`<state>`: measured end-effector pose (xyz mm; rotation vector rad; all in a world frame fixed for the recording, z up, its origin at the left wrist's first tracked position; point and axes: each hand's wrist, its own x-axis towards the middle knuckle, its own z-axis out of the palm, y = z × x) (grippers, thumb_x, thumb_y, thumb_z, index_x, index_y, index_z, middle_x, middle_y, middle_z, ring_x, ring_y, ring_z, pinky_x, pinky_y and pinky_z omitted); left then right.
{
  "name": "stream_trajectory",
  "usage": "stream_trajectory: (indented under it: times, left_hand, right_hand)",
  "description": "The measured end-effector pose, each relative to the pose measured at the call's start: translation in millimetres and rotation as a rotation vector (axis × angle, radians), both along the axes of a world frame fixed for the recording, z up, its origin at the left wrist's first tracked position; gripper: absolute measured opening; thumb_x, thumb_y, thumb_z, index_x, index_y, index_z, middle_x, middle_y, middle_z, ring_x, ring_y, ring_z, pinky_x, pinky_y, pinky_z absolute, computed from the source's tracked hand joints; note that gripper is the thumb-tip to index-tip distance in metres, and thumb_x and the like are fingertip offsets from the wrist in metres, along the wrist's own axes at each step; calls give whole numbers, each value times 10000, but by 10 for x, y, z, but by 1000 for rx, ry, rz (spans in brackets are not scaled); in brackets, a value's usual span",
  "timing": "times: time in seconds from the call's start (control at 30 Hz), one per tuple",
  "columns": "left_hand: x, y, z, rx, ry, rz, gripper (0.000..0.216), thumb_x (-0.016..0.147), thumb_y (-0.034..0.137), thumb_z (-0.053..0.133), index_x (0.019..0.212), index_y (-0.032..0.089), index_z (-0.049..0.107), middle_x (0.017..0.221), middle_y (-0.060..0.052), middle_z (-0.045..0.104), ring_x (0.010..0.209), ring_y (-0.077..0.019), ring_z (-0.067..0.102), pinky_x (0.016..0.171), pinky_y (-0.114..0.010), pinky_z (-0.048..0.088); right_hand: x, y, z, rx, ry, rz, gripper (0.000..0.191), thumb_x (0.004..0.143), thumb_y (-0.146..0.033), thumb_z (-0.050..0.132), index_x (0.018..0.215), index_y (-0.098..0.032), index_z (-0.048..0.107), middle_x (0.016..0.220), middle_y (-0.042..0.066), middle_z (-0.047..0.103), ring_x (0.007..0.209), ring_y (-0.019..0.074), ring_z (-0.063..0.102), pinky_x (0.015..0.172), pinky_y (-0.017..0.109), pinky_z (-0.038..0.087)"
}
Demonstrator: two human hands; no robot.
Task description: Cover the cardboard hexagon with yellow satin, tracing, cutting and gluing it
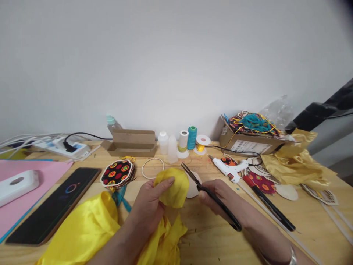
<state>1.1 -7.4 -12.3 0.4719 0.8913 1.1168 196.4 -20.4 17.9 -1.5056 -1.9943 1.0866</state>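
Observation:
My left hand (150, 204) grips a bunched piece of yellow satin (173, 187). My right hand (216, 197) is shut on the black-handled scissors (217, 200), whose thin blades point up and left, just past the satin. A cream card disc (192, 187) lies partly behind the satin, between my hands. More yellow satin (82, 232) spreads across the table's near edge and under my left forearm. Beyond my left hand sit a stack of patterned fabric discs (117, 173) and a pale ring (152, 168).
On the wooden table (209, 235) lie a dark phone (53, 206), pink paper (41, 173), a white glue gun (227, 168), thread spools (192, 138), plastic bottles (163, 142), a cardboard box of scraps (248, 141), and gold fabric (295, 165). A white wall stands behind.

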Motion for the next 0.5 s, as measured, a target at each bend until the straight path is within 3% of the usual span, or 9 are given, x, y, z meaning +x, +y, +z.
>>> stream_trajectory:
  times: [0.2,0.4,0.5]
  left_hand:
    - [-5,0,5,6,2,-6,125,664,186,798,760,123,748,663,-44,751,565,-165,681,565,-238,560]
    - [0,9,6,-2,15,6,149,650,190,810,767,119,749,662,-42,752,552,-160,673,561,-244,565]
    - [5,10,7,-3,19,12,142,650,182,808,759,116,746,651,-42,748,552,-161,675,560,-239,562]
  right_hand:
    - [-16,-28,-5,28,38,-29,514,812,-629,527,544,-197,451,544,-31,377,524,116,341,454,250,243]
    - [4,4,-36,-98,19,81,499,832,-628,495,595,-192,445,568,-39,332,530,111,311,454,247,227]
    - [-5,-6,-31,-53,30,43,508,827,-627,509,575,-192,443,553,-41,327,520,108,304,443,246,215]
